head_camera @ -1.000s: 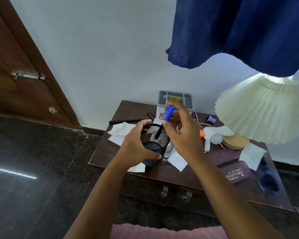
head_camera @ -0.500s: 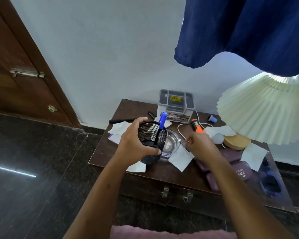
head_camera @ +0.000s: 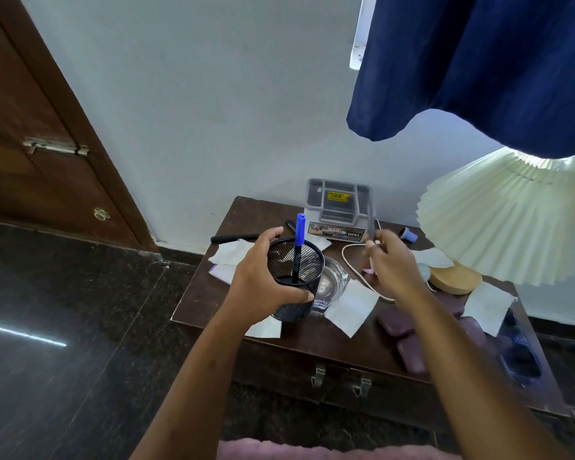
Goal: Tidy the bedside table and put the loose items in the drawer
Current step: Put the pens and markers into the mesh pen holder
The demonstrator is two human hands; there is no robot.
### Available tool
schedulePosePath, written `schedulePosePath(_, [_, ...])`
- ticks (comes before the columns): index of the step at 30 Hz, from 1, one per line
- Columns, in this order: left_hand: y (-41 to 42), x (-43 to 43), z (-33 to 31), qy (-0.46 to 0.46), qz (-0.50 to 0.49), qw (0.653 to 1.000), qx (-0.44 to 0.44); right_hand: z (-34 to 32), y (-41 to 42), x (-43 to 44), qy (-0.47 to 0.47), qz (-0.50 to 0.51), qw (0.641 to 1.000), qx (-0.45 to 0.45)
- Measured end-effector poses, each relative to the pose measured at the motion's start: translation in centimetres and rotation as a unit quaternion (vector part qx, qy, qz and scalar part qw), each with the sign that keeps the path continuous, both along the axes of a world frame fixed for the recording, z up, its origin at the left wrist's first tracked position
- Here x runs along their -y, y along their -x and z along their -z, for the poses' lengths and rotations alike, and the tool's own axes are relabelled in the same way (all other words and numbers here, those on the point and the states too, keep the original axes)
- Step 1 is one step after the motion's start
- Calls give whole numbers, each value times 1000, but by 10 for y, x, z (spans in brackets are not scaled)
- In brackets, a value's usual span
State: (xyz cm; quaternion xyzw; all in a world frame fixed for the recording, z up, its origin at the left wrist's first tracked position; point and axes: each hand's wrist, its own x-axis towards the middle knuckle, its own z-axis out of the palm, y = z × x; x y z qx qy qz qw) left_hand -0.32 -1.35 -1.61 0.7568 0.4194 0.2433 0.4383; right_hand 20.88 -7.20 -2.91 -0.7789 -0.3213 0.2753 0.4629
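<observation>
Presently I rate the task as at an early stage. My left hand (head_camera: 256, 283) is wrapped round the mesh pen holder (head_camera: 307, 260), held over the near left part of the bedside table (head_camera: 199, 303). One blue-capped pen (head_camera: 300, 227) stands upright inside it.

My right hand (head_camera: 394, 268) hovers to the right of the holder, above the white cable (head_camera: 347, 257). Its fingers are curled and something small and pinkish shows at them. The view is blurred there, so I cannot tell whether it grips anything.

Done, as far as I can see: a single pen is in the holder.

Outstanding items on the table top:
- a black pen (head_camera: 234, 238) at the far left;
- paper tissues (head_camera: 352, 310) scattered along the top;
- a glass bowl (head_camera: 334, 283) touching or just beside the holder;
- purple cases (head_camera: 397, 323) near the right front edge;
- a small blue-topped item (head_camera: 410, 234) by the lamp shade (head_camera: 505, 220).

The drawer (head_camera: 279, 363) below the table top appears closed, and I see nothing placed in it. In my judgement most of the clearing, and all of the stowing, is left to do.
</observation>
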Motion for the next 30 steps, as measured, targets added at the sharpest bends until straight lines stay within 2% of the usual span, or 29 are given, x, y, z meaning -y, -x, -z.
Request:
schedulePosePath(2, [-2,1,-1,5,4,1000,-3,-22,10,6,-109,-8,974,-197])
schedulePosePath(3, [-2,0,-2,6,5,1000,-3,-32,15,8,-145,-23,958,-247])
schedulePosePath(5, [-4,1,-2,8,6,1000,-1,-46,26,10,-184,-76,942,-270])
schedulePosePath(9, [-5,3,-2,13,5,1000,6,-45,53,7,-183,-144,949,-213])
schedulePosePath(13, [-4,3,-3,15,-3,1000,16,-25,62,1,-149,-144,972,-108])
schedulePosePath(16, [-3,3,-4,21,11,1000,12,-17,61,-1,-130,-171,974,-72])
schedulePosePath(20, [-3,3,-4,24,34,999,1,-12,63,-4,-86,-144,984,-53])
schedulePosePath(26, [-1,2,2,42,57,997,-2,-11,68,-5,-56,-190,978,63])
schedulePosePath(30, [-2,2,5,61,63,996,5,-9,60,-2,-43,-208,976,54])
